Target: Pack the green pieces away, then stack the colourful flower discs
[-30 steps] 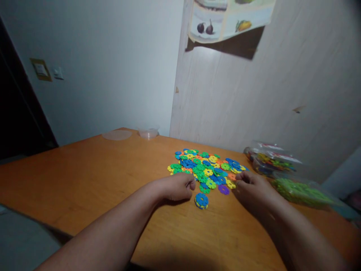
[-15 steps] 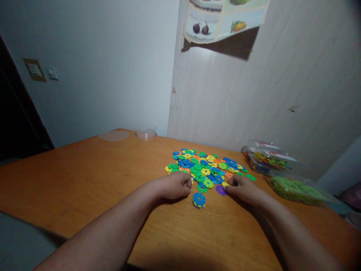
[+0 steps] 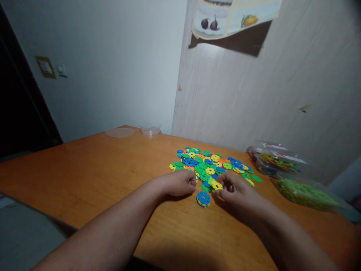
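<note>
A pile of flat plastic flower discs point(image 3: 210, 163) in blue, green, yellow and orange lies on the wooden table point(image 3: 84, 173). A small stack of discs with a blue one on top point(image 3: 203, 198) stands apart, just in front of the pile. My left hand point(image 3: 180, 183) rests curled on the table to the left of that stack, nothing visible in it. My right hand point(image 3: 235, 192) pinches a yellow disc point(image 3: 217, 185) at the pile's near edge, right of the stack.
Two clear bags lie at the right: one with mixed coloured pieces point(image 3: 272, 160), one with green pieces point(image 3: 304, 192). A clear lid point(image 3: 120, 132) and a small clear tub point(image 3: 150, 131) stand at the table's far edge by the wall.
My right hand has moved left along the pile's near edge, passed over the purple disc, and now holds a yellow disc near the small stack. My left hand has stayed put.
</note>
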Motion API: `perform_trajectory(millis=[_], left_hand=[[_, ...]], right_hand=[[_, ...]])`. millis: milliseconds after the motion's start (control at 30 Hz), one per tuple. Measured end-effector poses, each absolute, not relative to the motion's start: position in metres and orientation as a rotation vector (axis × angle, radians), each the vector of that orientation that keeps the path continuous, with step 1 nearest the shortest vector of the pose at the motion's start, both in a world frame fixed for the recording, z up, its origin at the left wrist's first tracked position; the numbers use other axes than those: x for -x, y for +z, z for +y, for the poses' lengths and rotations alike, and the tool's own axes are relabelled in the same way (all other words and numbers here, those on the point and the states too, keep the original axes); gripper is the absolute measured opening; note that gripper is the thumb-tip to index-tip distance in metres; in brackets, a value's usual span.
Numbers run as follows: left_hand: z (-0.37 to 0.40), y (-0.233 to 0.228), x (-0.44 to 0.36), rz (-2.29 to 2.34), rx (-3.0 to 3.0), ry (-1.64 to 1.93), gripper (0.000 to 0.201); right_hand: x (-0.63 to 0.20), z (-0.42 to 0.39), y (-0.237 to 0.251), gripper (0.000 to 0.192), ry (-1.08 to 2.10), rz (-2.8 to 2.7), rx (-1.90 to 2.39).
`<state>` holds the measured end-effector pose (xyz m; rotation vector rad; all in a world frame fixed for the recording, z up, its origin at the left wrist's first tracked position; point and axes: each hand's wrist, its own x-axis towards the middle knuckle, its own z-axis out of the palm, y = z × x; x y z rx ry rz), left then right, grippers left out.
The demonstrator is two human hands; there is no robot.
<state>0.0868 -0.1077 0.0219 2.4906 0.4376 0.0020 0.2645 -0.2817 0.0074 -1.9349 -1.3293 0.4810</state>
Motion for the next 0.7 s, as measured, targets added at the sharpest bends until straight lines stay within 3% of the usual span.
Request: perform_trajectory(millis=[300,500,700], left_hand=[[-0.110,0.024,-0.087,0.442,-2.460,-0.017,0.013],[-0.112,0.026,-0.086,0.451,-2.478,-0.031,0.007],[-0.110,0.026,-0.086,0.441,-2.499,-0.008,0.004]], right_hand=[[-0.232,-0.278,0.015,0.014,0.398,-1.657,1.974],[-0.267,-0.282,0.017,0.009,0.282,-1.418,2.106],[-0.311,-0.287,0.004,0.027,0.410,-1.405,2.205]])
